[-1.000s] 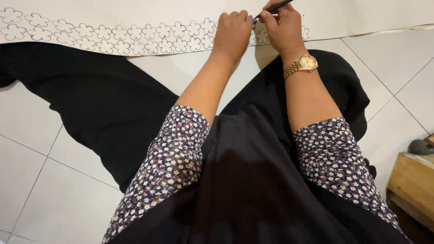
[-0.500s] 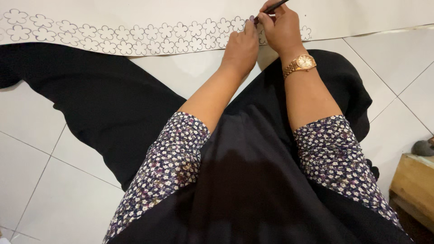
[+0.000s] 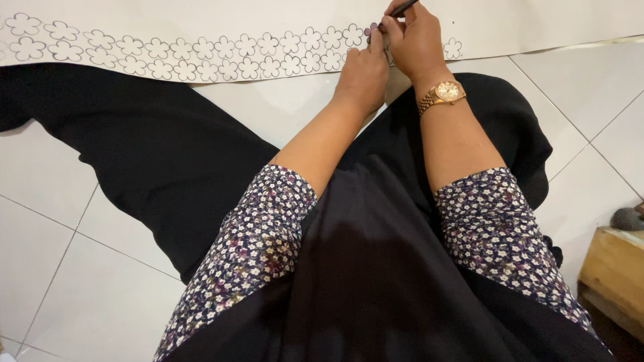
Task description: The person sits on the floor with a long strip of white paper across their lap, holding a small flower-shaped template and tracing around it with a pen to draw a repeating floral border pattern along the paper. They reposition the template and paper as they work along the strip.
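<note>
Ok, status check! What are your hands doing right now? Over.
Right hand gripping dark pen. Left hand pressing down long white paper sheet with outlined flower border. Nothing blocking the flowers.

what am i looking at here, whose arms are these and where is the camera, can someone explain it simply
There is no machine here: these are a person's own two bare arms, filmed by a camera worn on their head and looking down, so only one view exists. The person sits on a white tiled floor in black clothing with floral-print sleeves. Across the top lies a long cream sheet edged with outlined flower shapes. The right hand, with a gold wristwatch on its wrist, grips a thin dark pen at the sheet's flower border. The left hand rests beside it, fingers on the sheet. A wooden box corner shows at lower right.
</note>
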`<state>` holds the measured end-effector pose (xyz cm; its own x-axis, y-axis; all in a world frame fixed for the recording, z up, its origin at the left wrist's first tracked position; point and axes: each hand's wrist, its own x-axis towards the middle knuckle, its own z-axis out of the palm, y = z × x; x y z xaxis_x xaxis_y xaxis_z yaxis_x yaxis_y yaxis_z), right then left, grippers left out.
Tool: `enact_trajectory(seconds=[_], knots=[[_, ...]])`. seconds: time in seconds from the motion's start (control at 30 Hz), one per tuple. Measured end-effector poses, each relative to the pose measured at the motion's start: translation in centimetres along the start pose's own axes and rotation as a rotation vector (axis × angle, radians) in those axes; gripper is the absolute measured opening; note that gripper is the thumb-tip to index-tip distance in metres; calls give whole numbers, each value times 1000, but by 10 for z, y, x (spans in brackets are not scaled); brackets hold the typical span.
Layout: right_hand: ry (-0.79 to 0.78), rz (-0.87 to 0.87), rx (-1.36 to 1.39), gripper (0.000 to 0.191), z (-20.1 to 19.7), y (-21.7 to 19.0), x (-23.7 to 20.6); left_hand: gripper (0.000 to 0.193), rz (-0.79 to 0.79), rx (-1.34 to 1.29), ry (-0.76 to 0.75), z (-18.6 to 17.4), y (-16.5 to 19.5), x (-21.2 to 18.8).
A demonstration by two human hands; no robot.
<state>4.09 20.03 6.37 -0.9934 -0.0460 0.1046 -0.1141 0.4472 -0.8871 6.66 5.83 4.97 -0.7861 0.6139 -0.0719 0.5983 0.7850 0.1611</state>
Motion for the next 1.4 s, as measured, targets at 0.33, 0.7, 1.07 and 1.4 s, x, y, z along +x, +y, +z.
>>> enact_trajectory(seconds=[0.33, 0.7, 1.07, 1.4], knots=[[2, -78, -74, 9, 0, -3, 0, 58, 2, -13, -46, -1, -3, -2], [45, -83, -222, 9, 0, -10, 1, 67, -4, -71, 29, -7, -3, -6], [37, -37, -192, 9, 2, -11, 2, 65, -15, -31, -49, -4, -2, -6], [9, -83, -135, 7, 2, -11, 2, 59, -8, -21, -95, -2, -2, -4]])
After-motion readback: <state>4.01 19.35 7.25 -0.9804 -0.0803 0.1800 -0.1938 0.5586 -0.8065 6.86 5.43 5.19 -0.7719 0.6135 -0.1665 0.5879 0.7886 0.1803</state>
